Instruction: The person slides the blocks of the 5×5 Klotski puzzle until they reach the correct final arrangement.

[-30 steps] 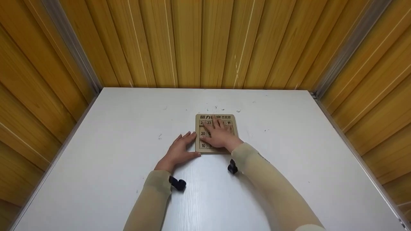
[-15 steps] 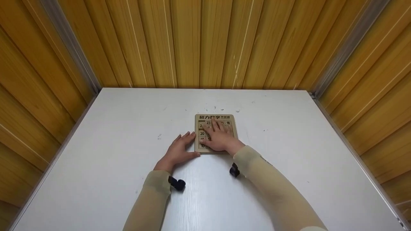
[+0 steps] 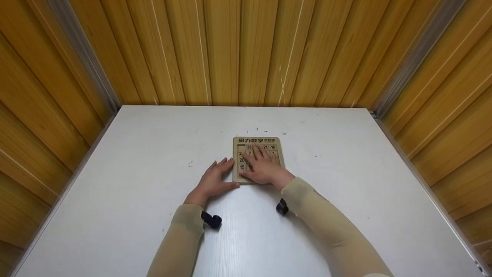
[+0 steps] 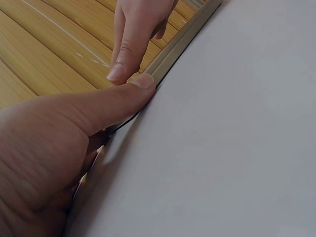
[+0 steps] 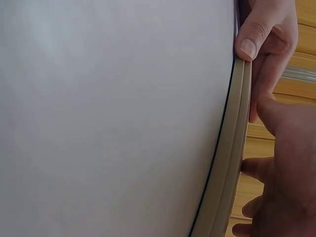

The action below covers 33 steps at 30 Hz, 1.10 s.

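Observation:
A wooden number slide puzzle (image 3: pixel 236 169) lies flat on the white table, with numbered tiles in its frame. A gap shows at the top left of its tile grid. My right hand (image 3: pixel 263 169) spreads over the tiles, covering several of them. Its index fingertip rests on the left-column tile below the gap, and its thumb is over the bottom left tile. My left hand (image 3: pixel 213 182) braces the puzzle's near left corner, fingers along the left side and thumb (image 4: pixel 133 91) at the near edge. From the right wrist view, the left thumb (image 5: pixel 249 44) presses the frame's edge (image 5: pixel 229 133).
The white table (image 3: pixel 153 154) extends around the puzzle, with small dark marks on it. Wood-patterned panels (image 3: pixel 223 54) stand behind and at both sides. Metal strips (image 3: pixel 82 50) run up the corners. Black wrist cameras (image 3: pixel 211 220) sit on both sleeves.
The top left tile has slid down, leaving a gap where it was. My right hand has shifted slightly toward me, its thumb lower on the left column. The left hand has stayed in place.

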{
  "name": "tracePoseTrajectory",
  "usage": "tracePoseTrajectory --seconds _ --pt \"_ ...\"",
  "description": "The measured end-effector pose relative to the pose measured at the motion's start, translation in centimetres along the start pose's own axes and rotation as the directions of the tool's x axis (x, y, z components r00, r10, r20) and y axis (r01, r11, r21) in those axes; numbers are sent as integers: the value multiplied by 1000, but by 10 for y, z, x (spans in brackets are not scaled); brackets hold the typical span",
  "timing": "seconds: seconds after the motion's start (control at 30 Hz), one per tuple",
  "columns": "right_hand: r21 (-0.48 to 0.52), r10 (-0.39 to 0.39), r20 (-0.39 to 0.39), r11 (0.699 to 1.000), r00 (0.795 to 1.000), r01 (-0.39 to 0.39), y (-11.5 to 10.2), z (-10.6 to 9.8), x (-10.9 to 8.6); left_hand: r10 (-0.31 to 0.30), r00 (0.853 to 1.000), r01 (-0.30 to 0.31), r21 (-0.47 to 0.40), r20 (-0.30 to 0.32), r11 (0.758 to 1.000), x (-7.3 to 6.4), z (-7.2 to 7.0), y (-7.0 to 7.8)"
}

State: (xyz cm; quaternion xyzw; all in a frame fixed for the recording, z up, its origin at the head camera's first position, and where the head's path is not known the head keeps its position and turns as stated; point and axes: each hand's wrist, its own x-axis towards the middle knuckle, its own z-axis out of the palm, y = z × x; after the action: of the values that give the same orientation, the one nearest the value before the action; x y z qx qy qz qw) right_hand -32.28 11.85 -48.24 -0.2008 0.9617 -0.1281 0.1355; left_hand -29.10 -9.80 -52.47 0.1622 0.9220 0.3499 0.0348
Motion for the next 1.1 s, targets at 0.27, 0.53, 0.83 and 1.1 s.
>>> tracePoseTrajectory --seconds 0.27,0.53,0.83,1.1 --pt "15 81 -39 997 996 -80 4 -6 6 -13 1000 13 -17 -5 1000 -1 0 1" --pt "14 136 -36 991 990 -136 3 -8 10 -4 1000 4 -15 -4 1000 -1 0 1" --pt "25 140 -35 990 989 -140 -6 -5 16 0 1000 0 -15 -4 1000 -1 0 0" --pt "5 123 -30 992 992 -123 -15 -4 20 2 1000 -2 -13 5 1000 -2 -1 0"
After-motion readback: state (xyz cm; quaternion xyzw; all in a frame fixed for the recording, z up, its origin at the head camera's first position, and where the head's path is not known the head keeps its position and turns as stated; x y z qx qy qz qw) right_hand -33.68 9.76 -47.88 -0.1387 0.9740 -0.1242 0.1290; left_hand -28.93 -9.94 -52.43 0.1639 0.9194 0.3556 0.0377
